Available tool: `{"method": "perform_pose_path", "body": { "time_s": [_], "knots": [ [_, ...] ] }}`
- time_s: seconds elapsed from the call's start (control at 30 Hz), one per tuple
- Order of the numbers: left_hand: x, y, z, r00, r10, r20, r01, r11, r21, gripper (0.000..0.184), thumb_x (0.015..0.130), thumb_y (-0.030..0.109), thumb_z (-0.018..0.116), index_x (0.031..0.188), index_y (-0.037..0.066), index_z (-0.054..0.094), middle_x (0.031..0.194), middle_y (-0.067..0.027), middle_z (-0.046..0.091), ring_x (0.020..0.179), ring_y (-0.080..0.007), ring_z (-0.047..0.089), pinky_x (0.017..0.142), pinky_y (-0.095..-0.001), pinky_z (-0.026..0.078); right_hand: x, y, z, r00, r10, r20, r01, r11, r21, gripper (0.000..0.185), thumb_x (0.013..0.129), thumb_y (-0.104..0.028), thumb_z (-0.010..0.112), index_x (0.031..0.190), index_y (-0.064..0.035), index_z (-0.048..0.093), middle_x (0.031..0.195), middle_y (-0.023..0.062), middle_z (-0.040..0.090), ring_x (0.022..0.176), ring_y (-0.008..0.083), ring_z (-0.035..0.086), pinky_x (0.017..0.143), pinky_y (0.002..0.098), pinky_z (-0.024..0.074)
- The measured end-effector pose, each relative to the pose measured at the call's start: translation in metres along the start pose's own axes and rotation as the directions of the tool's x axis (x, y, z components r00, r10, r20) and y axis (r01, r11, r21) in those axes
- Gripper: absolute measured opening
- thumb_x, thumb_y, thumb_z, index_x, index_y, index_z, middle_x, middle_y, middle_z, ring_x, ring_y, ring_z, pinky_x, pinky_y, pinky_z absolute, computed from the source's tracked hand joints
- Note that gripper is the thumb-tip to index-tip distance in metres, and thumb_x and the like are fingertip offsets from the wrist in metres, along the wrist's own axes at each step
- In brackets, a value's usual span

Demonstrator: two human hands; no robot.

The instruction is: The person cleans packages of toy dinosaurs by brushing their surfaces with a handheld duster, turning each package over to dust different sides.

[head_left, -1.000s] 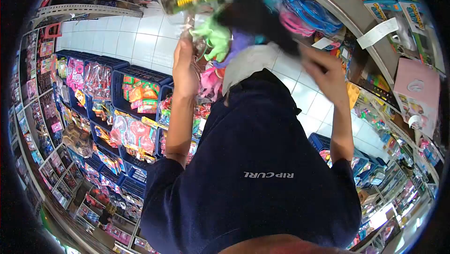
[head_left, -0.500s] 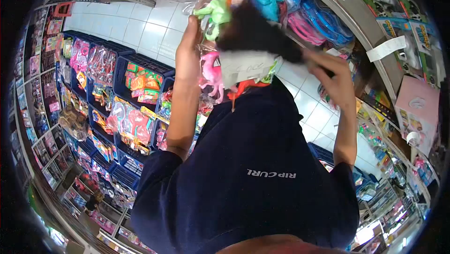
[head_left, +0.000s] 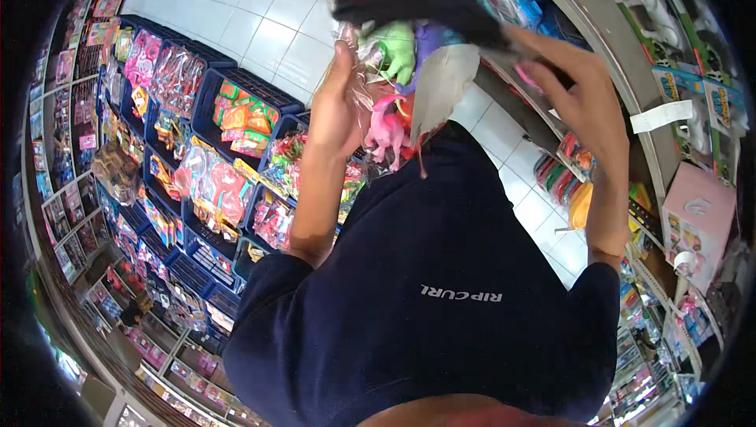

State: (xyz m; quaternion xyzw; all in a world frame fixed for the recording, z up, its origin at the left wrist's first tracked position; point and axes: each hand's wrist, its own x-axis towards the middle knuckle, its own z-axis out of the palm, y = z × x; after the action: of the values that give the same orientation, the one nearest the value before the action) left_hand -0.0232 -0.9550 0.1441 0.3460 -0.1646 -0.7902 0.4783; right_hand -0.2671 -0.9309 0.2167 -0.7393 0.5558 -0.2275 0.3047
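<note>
My left hand (head_left: pixel 337 104) grips a clear plastic bag of toy dinosaurs (head_left: pixel 386 131) by its side, thumb on the wrap. Inside show a pink dinosaur, a green one and a purple one. A whitish card or label (head_left: pixel 442 90) hangs tilted over the bag's right part. My right hand (head_left: pixel 579 88) is closed around the handle end of a black duster (head_left: pixel 409 3), smeared by motion. The duster's head lies across the upper part of the bag and hides its top.
Dark blue baskets (head_left: pixel 206 108) of packaged toys stand on the white tiled floor (head_left: pixel 272 33) at left. A metal shelf (head_left: pixel 630 72) with boxed toys and a pink box (head_left: pixel 699 210) runs along the right. More stocked racks (head_left: pixel 75 112) line the far left.
The duster has swept up and left, from the bag's middle to its top. The bag has tilted and dropped slightly. My right hand has shifted a little right and up.
</note>
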Motion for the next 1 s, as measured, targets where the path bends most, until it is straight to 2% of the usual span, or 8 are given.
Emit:
{"method": "perform_pose_path", "body": {
  "time_s": [0.37, 0.43, 0.47, 0.63, 0.73, 0.77, 0.9, 1.0],
  "knots": [
    [-0.009, 0.027, 0.006, 0.968, -0.047, -0.247, 0.090, 0.982, 0.168, 0.044, 0.086, 0.040, 0.040, 0.110, 0.004, 0.046, 0.096, -0.0124, 0.057, 0.081, -0.0231, 0.058, 0.073, -0.0320, 0.048, 0.005, -0.024, -0.011, 0.955, -0.226, 0.190, 0.242, 0.968, -0.067, 0.042, 0.067, 0.001, 0.056, 0.108, -0.0073, 0.055, 0.078, 0.0090, 0.057, 0.067, 0.0206, 0.054, 0.061, 0.0286, 0.0426],
    [-0.001, 0.012, -0.016, 0.999, -0.038, -0.015, 0.027, 0.896, -0.443, 0.040, 0.085, 0.038, 0.042, 0.107, 0.005, 0.046, 0.090, -0.0110, 0.057, 0.073, -0.0227, 0.059, 0.066, -0.0323, 0.049, 0.004, -0.028, -0.006, 0.977, -0.170, 0.129, 0.193, 0.960, -0.201, 0.043, 0.066, 0.003, 0.056, 0.108, -0.0086, 0.056, 0.077, 0.0079, 0.056, 0.067, 0.0211, 0.054, 0.059, 0.0282, 0.0428],
    [0.003, 0.012, -0.023, 0.990, -0.137, -0.042, 0.134, 0.989, -0.065, 0.034, 0.085, 0.033, 0.044, 0.103, 0.005, 0.047, 0.089, -0.0090, 0.056, 0.074, -0.0208, 0.057, 0.069, -0.0325, 0.048, 0.003, -0.032, -0.007, 0.978, -0.166, 0.130, 0.190, 0.962, -0.199, 0.043, 0.066, 0.003, 0.056, 0.108, -0.0086, 0.056, 0.077, 0.0079, 0.056, 0.067, 0.0211, 0.054, 0.059, 0.0282, 0.0428],
    [-0.003, -0.003, -0.047, 0.994, 0.107, 0.037, -0.091, 0.949, -0.300, 0.047, 0.081, 0.029, 0.050, 0.120, 0.005, 0.039, 0.119, -0.0144, 0.043, 0.112, -0.0243, 0.040, 0.092, -0.0367, 0.036, 0.005, -0.049, -0.025, 0.944, -0.159, 0.288, 0.245, 0.923, -0.296, 0.039, 0.069, -0.001, 0.055, 0.108, -0.0073, 0.055, 0.087, 0.0096, 0.059, 0.069, 0.0217, 0.057, 0.059, 0.0273, 0.0428],
    [-0.006, 0.004, -0.050, 0.910, 0.196, 0.367, -0.078, 0.947, -0.313, 0.042, 0.084, 0.028, 0.046, 0.118, 0.003, 0.040, 0.117, -0.0143, 0.045, 0.108, -0.0233, 0.044, 0.092, -0.0348, 0.036, 0.001, -0.040, -0.033, 0.970, -0.242, 0.014, 0.242, 0.970, -0.028, 0.038, 0.070, -0.003, 0.056, 0.107, -0.0034, 0.054, 0.094, 0.0118, 0.058, 0.070, 0.0216, 0.057, 0.060, 0.0261, 0.0427],
    [-0.008, 0.012, -0.026, 0.936, 0.078, -0.343, -0.009, 0.980, 0.200, 0.041, 0.087, 0.029, 0.041, 0.119, 0.003, 0.039, 0.115, -0.0144, 0.048, 0.105, -0.0253, 0.047, 0.092, -0.0371, 0.036, -0.006, -0.042, -0.041, 0.996, -0.077, -0.051, 0.076, 0.997, -0.023, 0.037, 0.069, -0.004, 0.055, 0.106, -0.0001, 0.054, 0.095, 0.0131, 0.058, 0.071, 0.0210, 0.057, 0.062, 0.0256, 0.0425],
    [-0.002, 0.023, -0.015, 0.779, 0.095, 0.620, 0.244, 0.865, -0.439, 0.042, 0.090, 0.028, 0.033, 0.125, 0.004, 0.031, 0.114, -0.0143, 0.048, 0.104, -0.0260, 0.048, 0.088, -0.0378, 0.038, -0.018, -0.011, -0.060, 0.986, -0.166, -0.034, 0.163, 0.984, -0.078, 0.035, 0.070, -0.004, 0.055, 0.105, -0.0007, 0.055, 0.093, 0.0119, 0.058, 0.071, 0.0194, 0.056, 0.064, 0.0254, 0.0419],
    [0.002, 0.024, -0.007, 0.826, 0.009, 0.564, 0.305, 0.834, -0.459, 0.043, 0.091, 0.026, 0.030, 0.128, 0.006, 0.028, 0.120, -0.0136, 0.043, 0.106, -0.0243, 0.046, 0.088, -0.0360, 0.038, -0.020, 0.011, -0.038, 0.982, -0.128, 0.137, 0.132, 0.991, -0.022, 0.035, 0.069, -0.004, 0.055, 0.104, -0.0015, 0.056, 0.093, 0.0107, 0.058, 0.074, 0.0184, 0.055, 0.066, 0.0249, 0.0414]
  ]
}}
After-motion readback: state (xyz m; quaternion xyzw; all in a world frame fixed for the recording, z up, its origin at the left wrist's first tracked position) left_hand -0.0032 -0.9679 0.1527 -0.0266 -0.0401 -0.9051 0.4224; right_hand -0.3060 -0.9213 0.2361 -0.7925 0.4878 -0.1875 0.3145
